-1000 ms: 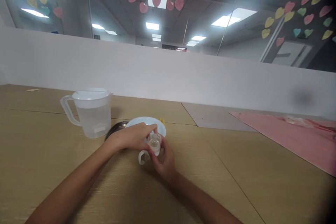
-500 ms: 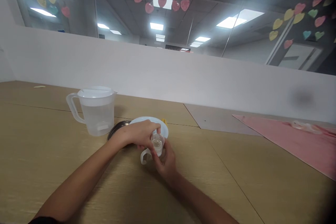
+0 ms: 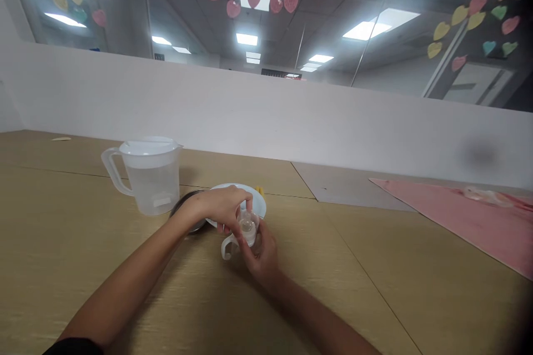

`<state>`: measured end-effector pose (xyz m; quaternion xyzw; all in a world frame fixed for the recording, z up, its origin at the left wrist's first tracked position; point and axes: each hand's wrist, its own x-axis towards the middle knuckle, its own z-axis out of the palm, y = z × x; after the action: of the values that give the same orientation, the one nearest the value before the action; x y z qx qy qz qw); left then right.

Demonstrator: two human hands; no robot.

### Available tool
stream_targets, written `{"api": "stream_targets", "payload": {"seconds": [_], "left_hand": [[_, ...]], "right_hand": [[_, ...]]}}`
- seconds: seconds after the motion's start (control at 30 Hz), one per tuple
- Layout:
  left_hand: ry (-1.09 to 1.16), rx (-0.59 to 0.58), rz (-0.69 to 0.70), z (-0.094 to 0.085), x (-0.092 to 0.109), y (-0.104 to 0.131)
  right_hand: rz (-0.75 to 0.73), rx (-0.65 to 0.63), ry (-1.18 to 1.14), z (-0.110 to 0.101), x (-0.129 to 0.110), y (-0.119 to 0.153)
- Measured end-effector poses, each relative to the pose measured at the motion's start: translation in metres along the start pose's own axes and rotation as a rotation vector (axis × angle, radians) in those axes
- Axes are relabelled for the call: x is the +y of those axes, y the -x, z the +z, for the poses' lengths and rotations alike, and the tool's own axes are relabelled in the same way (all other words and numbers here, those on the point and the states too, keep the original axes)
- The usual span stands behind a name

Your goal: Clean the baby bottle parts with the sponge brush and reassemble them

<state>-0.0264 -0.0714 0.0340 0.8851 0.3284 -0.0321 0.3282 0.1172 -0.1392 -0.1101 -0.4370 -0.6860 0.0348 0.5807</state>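
Note:
Both hands meet around a small clear plastic cup (image 3: pixel 248 227) with a curved whitish handle (image 3: pixel 226 248) toward its lower left. My left hand (image 3: pixel 225 208) reaches over from the left, its thumb and fingers closed on the cup's rim; whether it pinches a separate clear piece there cannot be made out. From the right, my right hand (image 3: pixel 264 258) wraps the cup's side, thumb at the front. Behind my left hand lie a pale blue-white plate (image 3: pixel 259 205) and a dark round metal dish (image 3: pixel 177 211), both partly hidden.
A translucent lidded pitcher (image 3: pixel 154 186) stands left of the plate. Something small and yellow (image 3: pixel 260 191) shows at the plate's far edge. A pink sheet (image 3: pixel 470 222) lies to the right, with a crumpled clear wrapper (image 3: pixel 485 196) on it. A white wall (image 3: pixel 266 116) borders the wooden table (image 3: pixel 353 288).
The view has shifted slightly. Both hands stay on the cup in nearly the same pose, with no clear movement of the things on the table.

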Motion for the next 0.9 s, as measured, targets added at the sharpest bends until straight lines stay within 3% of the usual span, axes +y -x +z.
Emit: {"api": "stream_targets", "payload": {"seconds": [0.57, 0.9], "left_hand": [[-0.07, -0.126, -0.034, -0.011, 0.009, -0.004], [0.065, -0.085, 0.025, -0.004, -0.011, -0.009]], "right_hand": [[-0.004, -0.032, 0.04, 0.0, -0.003, -0.002], [-0.025, -0.059, 0.011, 0.003, 0.007, 0.001]]}}
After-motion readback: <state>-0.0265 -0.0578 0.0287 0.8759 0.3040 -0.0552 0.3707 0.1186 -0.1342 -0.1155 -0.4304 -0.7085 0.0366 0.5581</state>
